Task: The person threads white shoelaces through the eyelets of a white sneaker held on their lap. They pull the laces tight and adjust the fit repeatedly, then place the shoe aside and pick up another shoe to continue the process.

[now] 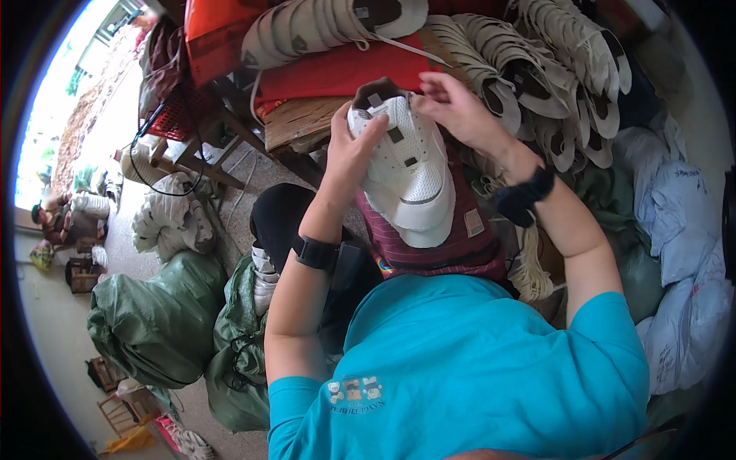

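Observation:
A white mesh shoe upper (418, 180) rests on the maroon striped cloth (391, 245) over my lap, its toe toward me and its brown-lined collar away from me. My left hand (354, 146) grips the upper's left side near the collar, thumb on the tongue. Dark patches run down the tongue between rows of eyelet holes. At the opposite eyelet edge, my right hand (464, 115) has its fingers curled and its thumb beside the upper. Whatever those fingertips pinch is too small to make out. No lace can be seen in the eyelets.
Ahead stands a wooden bench (307, 123) with red cloth and a row of nested shoe uppers (307, 34). More stacked uppers (529, 69) lie to the right. Green sacks (157, 322) sit at left, white bags (678, 222) at right. A cord bundle (530, 268) hangs beside my lap.

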`<state>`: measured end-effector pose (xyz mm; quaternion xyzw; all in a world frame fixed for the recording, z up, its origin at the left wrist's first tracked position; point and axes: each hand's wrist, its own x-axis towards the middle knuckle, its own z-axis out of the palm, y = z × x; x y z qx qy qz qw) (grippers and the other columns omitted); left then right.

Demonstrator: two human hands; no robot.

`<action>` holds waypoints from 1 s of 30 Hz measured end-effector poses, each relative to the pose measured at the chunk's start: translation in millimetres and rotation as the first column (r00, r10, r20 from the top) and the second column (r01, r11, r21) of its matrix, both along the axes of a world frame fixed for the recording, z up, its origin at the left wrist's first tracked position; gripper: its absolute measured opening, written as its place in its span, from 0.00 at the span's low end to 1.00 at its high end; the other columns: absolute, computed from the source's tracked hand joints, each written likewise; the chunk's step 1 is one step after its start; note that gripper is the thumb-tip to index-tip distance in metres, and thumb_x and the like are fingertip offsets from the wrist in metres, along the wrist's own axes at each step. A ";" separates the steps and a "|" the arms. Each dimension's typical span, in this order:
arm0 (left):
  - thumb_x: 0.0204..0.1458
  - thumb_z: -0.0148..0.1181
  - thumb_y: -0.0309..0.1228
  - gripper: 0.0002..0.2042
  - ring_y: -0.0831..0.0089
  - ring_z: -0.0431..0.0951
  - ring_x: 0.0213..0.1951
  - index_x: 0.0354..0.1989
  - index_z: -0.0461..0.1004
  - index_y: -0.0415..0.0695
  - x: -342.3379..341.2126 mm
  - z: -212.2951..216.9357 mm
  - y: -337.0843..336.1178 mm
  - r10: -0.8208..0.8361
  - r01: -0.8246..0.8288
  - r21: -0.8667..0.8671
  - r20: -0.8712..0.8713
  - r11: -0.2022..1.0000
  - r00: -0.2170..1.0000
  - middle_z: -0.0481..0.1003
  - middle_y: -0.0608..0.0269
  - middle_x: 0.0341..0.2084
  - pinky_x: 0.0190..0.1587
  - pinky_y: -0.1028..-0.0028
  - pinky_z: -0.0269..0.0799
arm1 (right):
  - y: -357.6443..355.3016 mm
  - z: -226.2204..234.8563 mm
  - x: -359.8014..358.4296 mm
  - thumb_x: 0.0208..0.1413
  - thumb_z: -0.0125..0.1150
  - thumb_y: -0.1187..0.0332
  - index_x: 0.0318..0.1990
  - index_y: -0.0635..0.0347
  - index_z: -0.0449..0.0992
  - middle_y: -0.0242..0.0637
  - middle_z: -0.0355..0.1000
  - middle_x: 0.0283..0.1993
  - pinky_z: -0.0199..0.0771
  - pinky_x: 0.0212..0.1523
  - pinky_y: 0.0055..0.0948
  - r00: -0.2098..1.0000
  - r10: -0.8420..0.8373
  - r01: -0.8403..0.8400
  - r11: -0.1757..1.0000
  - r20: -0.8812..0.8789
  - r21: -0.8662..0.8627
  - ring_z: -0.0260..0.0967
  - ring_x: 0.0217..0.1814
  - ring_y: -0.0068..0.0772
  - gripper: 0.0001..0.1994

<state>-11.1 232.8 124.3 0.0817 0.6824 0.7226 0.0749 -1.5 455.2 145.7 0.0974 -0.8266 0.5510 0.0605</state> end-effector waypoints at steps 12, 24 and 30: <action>0.53 0.68 0.46 0.43 0.68 0.73 0.51 0.67 0.52 0.30 -2.1 -38.2 19.1 0.035 -0.037 -0.133 -0.017 0.990 0.999 0.69 0.48 0.53 0.54 0.71 0.70 | -7.8 -75.3 -6.6 0.61 0.63 0.52 0.58 0.59 0.69 0.49 0.66 0.57 0.67 0.60 0.39 0.947 -0.017 0.021 1.000 -0.320 0.009 0.66 0.58 0.45 0.25; 0.53 0.66 0.54 0.44 0.66 0.70 0.54 0.65 0.53 0.30 -10.2 -54.1 14.5 0.082 -0.059 -0.193 0.115 0.980 0.990 0.68 0.50 0.53 0.59 0.69 0.64 | 235.1 -196.9 131.5 0.60 0.62 0.60 0.47 0.57 0.81 0.40 0.81 0.40 0.77 0.40 0.33 0.745 -0.310 0.049 0.909 0.591 0.414 0.79 0.38 0.37 0.13; 0.53 0.63 0.57 0.49 0.62 0.67 0.60 0.68 0.47 0.29 -9.4 -61.9 2.1 0.043 -0.012 -0.168 0.181 0.986 0.983 0.66 0.45 0.57 0.64 0.65 0.59 | 212.7 -250.0 196.9 0.53 0.61 0.72 0.48 0.54 0.79 0.46 0.73 0.43 0.74 0.48 0.43 0.848 -0.450 0.093 0.648 0.281 0.756 0.74 0.49 0.51 0.14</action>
